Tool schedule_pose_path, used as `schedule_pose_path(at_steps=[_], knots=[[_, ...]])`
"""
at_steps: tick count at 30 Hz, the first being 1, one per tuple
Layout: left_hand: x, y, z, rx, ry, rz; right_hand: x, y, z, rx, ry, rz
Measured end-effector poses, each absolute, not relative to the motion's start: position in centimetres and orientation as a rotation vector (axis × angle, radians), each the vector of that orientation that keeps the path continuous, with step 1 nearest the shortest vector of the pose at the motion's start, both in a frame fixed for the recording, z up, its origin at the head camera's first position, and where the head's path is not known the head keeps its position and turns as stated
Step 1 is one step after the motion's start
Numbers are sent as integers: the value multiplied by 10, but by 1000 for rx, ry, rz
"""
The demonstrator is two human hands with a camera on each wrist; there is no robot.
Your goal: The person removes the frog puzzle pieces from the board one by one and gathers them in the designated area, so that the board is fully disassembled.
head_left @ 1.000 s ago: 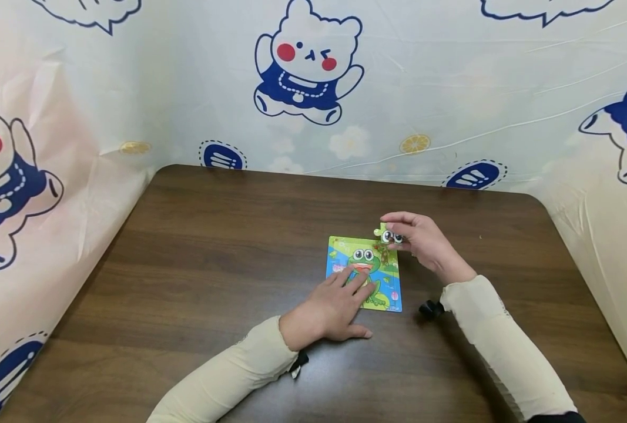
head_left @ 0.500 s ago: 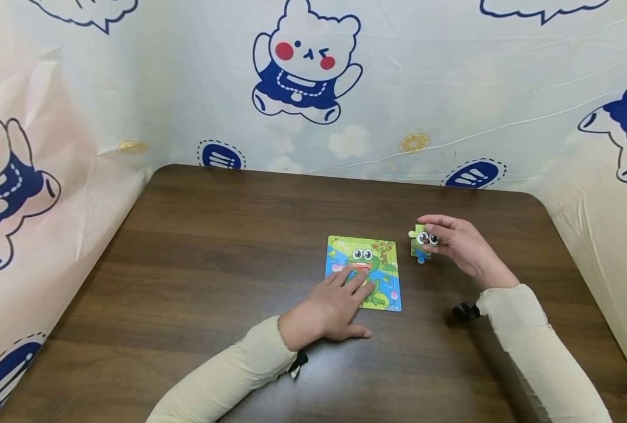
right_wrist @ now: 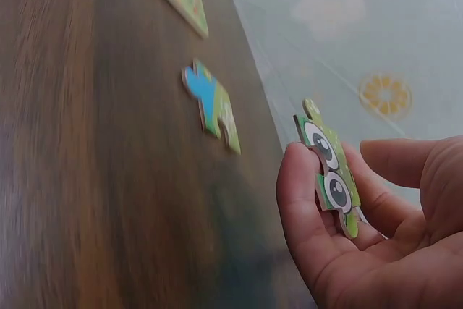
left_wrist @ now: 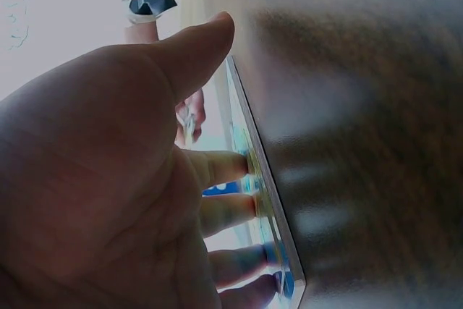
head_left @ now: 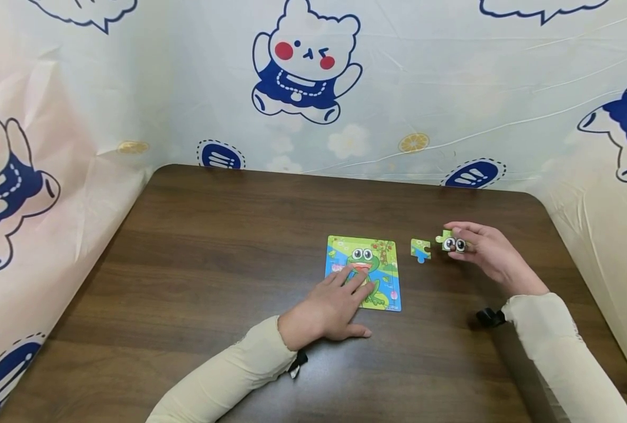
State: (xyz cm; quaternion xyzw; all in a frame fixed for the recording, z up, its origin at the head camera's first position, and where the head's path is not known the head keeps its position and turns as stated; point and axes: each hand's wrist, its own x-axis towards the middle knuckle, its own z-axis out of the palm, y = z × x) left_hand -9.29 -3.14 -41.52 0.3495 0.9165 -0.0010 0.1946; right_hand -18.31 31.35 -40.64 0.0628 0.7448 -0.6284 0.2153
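Observation:
A square frog puzzle (head_left: 387, 282) in green and blue lies on the table, its frog picture partly hidden by my left hand (head_left: 331, 308). That hand rests on its lower left part with fingers spread; in the left wrist view the fingertips (left_wrist: 249, 164) touch the puzzle's surface. To the right of the puzzle a loose puzzle piece (head_left: 421, 249), green and blue, lies flat on the wood. Further right, my right hand (head_left: 490, 249) holds another puzzle piece (head_left: 453, 242) printed with two big eyes. In the right wrist view this eye piece (right_wrist: 329, 168) sits tilted among the fingers.
The brown wooden table (head_left: 228, 247) has a printed cloth (head_left: 424, 70) with bear drawings standing behind it and along both sides. Black wrist cameras (head_left: 490, 317) sit under the cream sleeves (head_left: 556, 341).
My right hand has moved right, away from the puzzle's upper right corner. The green and blue piece now lies apart on the table, while the eye piece stays in my fingers. My left hand stays put.

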Motion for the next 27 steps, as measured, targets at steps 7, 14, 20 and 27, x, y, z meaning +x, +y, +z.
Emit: schedule_pose_path(at_steps=[7,14,20,27], knots=[[-92,-32,-415,978,2569,-2,-183,329,-415,209,2116,-1642],[-93,-31,-415,978,2574,2,-183,335,-425,257,2173,-1573],[-93,-30,-416,982,2573,-7,-181,335,-426,291,2216,-1522],[-94,-29,-415,980,2567,1,-175,324,-415,242,2340,-1339]])
